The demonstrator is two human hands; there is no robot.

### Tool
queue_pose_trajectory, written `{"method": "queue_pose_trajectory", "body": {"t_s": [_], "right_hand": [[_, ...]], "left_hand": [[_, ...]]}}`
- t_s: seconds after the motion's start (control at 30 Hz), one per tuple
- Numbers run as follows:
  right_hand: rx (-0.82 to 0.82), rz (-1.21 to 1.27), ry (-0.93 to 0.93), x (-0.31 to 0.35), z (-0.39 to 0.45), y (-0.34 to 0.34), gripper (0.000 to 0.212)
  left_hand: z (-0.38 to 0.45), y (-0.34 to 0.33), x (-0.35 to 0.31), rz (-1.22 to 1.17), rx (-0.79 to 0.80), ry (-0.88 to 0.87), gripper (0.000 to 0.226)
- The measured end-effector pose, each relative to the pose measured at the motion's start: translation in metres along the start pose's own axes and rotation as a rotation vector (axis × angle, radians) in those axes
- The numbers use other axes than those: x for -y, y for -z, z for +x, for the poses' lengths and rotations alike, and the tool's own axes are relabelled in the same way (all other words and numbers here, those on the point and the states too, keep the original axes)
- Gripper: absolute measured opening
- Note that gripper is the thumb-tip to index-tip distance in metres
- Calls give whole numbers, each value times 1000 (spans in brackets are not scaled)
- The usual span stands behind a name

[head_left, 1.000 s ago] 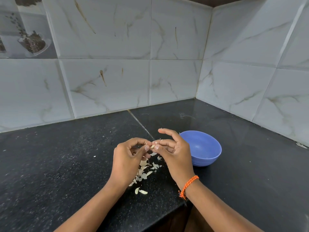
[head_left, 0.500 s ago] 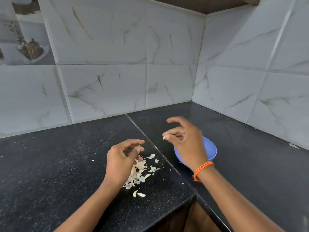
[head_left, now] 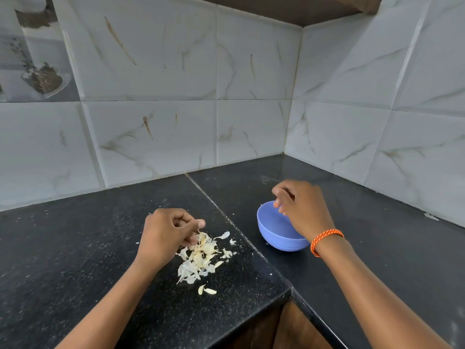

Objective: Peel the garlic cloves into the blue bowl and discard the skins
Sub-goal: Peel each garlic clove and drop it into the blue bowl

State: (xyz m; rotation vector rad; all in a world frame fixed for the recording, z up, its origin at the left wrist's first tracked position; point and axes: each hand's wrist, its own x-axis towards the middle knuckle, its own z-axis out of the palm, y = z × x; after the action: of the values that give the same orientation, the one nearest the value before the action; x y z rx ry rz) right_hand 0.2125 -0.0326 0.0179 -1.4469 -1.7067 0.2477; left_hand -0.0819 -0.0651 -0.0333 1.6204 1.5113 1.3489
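The blue bowl point(head_left: 270, 231) stands on the black counter, right of the seam. My right hand point(head_left: 303, 209) hovers over the bowl's far rim with its fingers bunched in a pinch pointing down into it. The garlic clove is hidden behind those fingertips. The part of the bowl's inside that shows looks bare. My left hand point(head_left: 167, 233) is just above the left edge of a pile of garlic skins point(head_left: 198, 259). Its thumb and curled fingers pinch a thin skin that hangs toward the pile.
Two loose pale pieces point(head_left: 206, 290) lie in front of the pile, near the counter's front edge point(head_left: 251, 321). Tiled walls meet in a corner behind the bowl. The counter turns an inner corner at lower right, with a wooden cabinet front below.
My hands have separated. The right hand carried the clove rightward to above the bowl. The left hand dropped down to the skin pile. The camera has tilted up slightly.
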Motion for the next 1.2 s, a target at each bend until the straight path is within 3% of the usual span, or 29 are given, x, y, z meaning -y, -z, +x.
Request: {"method": "queue_pose_trajectory", "body": {"t_s": [0.1,0.2,0.27,0.33,0.4,0.47,0.53,0.67,0.73,0.83,0.93,1.07,1.2], "right_hand": [[-18,80,32,21,-14,-8,46],[221,53,172,34,-36,-37,24],[375,-10,240,36,-48,-60,23],[439,-74,240,39,-59,-72,9],[451,-179,300,43,-69,-79,25],[489,-157,324,41,-73,-82,13],[534,-166,351,42,-78,-82,16],[558,-168,394,46,-90,-81,7],[609,-220,386,49,-97,-80,15],[634,-215,345,46,-106,-84,13],[673,-184,312,45,-108,-85,12],[584,-139,295,42,-100,-80,10],[351,23,255,24,-83,-75,4]], "left_hand": [[2,1,1,91,-4,-21,24],[5,3,7,188,82,-93,16],[3,4,6,251,119,-115,8],[1,5,3,286,125,-105,12],[1,4,4,301,110,-120,21],[2,3,7,333,123,-179,13],[1,3,7,343,154,-205,10],[1,1,7,304,123,-176,22],[3,-1,12,289,111,-198,16],[3,-4,16,321,99,-241,30],[-1,-7,16,342,105,-266,25],[-3,-10,13,327,101,-256,7],[-5,-13,11,367,92,-233,13]]}}
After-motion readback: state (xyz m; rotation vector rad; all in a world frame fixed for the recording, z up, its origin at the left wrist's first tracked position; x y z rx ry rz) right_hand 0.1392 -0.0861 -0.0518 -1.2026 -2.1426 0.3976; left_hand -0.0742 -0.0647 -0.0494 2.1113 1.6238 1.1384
